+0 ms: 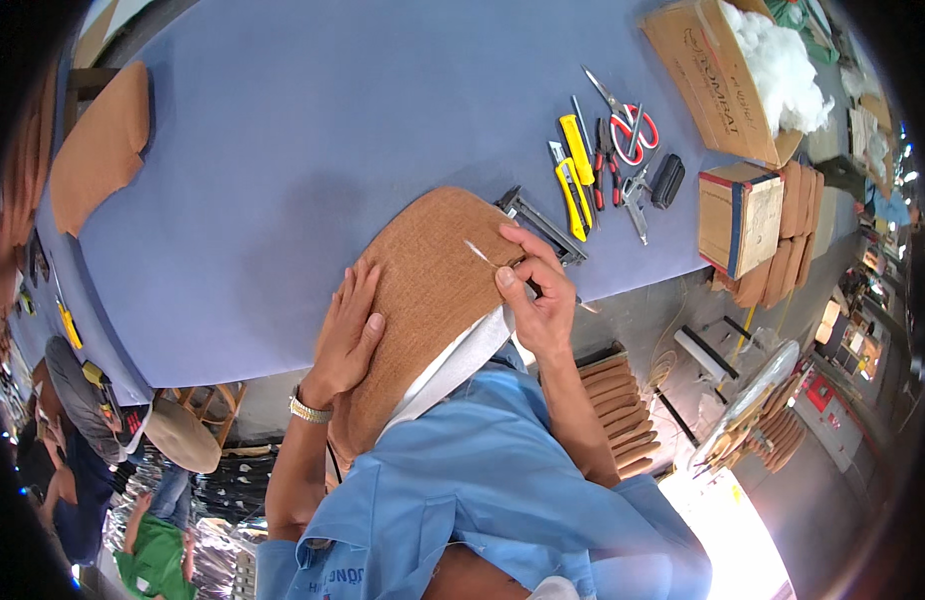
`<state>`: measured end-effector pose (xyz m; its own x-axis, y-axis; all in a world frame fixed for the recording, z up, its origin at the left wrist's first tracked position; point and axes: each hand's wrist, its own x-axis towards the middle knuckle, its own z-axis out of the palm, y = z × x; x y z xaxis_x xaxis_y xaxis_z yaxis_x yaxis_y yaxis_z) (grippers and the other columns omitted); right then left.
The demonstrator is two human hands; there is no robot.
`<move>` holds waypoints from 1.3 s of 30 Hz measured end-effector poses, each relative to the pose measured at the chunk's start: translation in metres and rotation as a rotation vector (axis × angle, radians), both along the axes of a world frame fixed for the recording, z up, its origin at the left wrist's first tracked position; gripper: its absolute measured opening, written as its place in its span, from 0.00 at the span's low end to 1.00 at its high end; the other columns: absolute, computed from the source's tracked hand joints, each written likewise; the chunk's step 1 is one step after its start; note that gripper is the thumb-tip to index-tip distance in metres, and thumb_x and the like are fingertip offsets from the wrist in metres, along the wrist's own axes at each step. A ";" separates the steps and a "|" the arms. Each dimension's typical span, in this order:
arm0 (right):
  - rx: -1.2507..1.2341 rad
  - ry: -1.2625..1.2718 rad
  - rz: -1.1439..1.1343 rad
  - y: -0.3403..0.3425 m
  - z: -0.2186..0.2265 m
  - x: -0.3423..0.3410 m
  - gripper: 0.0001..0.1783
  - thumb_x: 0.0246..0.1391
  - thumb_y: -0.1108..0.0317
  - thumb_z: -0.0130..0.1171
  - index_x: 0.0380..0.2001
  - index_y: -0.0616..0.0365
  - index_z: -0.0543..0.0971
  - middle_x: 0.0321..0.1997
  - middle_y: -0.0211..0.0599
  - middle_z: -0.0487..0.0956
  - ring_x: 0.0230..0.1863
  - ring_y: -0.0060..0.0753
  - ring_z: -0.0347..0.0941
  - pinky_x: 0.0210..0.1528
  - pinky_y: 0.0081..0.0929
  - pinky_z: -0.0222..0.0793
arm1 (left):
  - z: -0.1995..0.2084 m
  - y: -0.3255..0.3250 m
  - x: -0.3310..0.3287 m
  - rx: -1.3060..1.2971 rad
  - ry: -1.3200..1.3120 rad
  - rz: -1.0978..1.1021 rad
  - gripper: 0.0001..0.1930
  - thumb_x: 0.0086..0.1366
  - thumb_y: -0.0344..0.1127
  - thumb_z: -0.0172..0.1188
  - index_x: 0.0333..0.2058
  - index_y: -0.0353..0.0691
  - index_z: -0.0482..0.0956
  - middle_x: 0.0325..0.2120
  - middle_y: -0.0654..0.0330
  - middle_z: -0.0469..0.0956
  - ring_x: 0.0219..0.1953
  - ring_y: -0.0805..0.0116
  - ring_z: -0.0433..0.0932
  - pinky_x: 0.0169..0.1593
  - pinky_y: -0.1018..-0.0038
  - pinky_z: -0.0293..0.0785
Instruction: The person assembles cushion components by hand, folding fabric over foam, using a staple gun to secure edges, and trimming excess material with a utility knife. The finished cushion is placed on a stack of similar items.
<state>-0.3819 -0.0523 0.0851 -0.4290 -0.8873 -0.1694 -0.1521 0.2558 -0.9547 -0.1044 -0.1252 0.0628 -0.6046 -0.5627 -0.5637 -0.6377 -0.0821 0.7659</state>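
A rounded panel padded in brown fabric (423, 270) rests against my body and over the table's front edge, with white lining showing along its lower side. A short white streak (476, 250), like a slit or a tuft, shows on its upper right. My left hand (350, 325) lies on the left part of the panel, fingers stretched out, a watch (309, 407) on the wrist. Beside the streak, thumb and forefinger of my right hand (539, 290) are pinched close to the cloth. Whatever sits between those fingertips is too small to make out.
Right of the panel lie a black staple gun (543, 226), yellow cutters (571, 190), pliers (607, 165) and red-handled scissors (635, 135) on the blue table (283, 130). A carton (718, 85) with white stuffing stands far right. Another brown piece (105, 145) lies far left.
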 end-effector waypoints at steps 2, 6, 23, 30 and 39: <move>0.008 -0.025 0.022 -0.001 0.002 -0.002 0.13 0.62 0.71 0.67 0.25 0.65 0.78 0.64 0.50 0.80 0.67 0.45 0.73 0.70 0.40 0.64 | -0.002 -0.005 -0.006 -0.038 0.018 -0.090 0.35 0.79 0.53 0.41 0.78 0.43 0.50 0.79 0.47 0.42 0.81 0.48 0.37 0.79 0.51 0.34; -0.001 -0.078 0.057 -0.007 0.004 -0.005 0.14 0.63 0.71 0.66 0.24 0.65 0.78 0.65 0.50 0.79 0.69 0.47 0.72 0.72 0.41 0.62 | 0.011 -0.025 -0.054 -0.088 0.144 -0.147 0.35 0.80 0.53 0.39 0.78 0.44 0.49 0.80 0.48 0.41 0.81 0.47 0.37 0.79 0.50 0.31; -0.075 -0.221 0.020 -0.013 -0.013 0.005 0.09 0.62 0.72 0.66 0.29 0.65 0.83 0.73 0.56 0.72 0.79 0.56 0.59 0.77 0.47 0.53 | 0.054 -0.036 -0.111 -0.322 0.005 -0.227 0.40 0.78 0.54 0.46 0.76 0.32 0.49 0.77 0.38 0.49 0.77 0.34 0.48 0.73 0.39 0.53; -0.115 -0.295 -0.034 -0.013 -0.023 0.015 0.09 0.63 0.70 0.66 0.30 0.65 0.83 0.76 0.61 0.65 0.79 0.52 0.59 0.77 0.43 0.53 | 0.043 -0.046 -0.114 -0.244 0.052 -0.144 0.37 0.80 0.52 0.44 0.75 0.29 0.51 0.75 0.36 0.52 0.78 0.36 0.49 0.76 0.47 0.51; -0.180 -0.452 -0.098 -0.009 -0.045 0.020 0.11 0.63 0.71 0.66 0.27 0.64 0.81 0.80 0.59 0.59 0.80 0.47 0.57 0.74 0.40 0.56 | 0.052 -0.042 -0.125 -0.315 -0.065 -0.196 0.36 0.79 0.47 0.47 0.74 0.29 0.52 0.74 0.35 0.54 0.76 0.34 0.52 0.76 0.51 0.53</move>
<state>-0.3616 -0.0616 0.0398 -0.4308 -0.8787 -0.2058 0.3038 0.0735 -0.9499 -0.2294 -0.1676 0.1152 -0.6868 -0.5917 -0.4221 -0.6658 0.2794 0.6918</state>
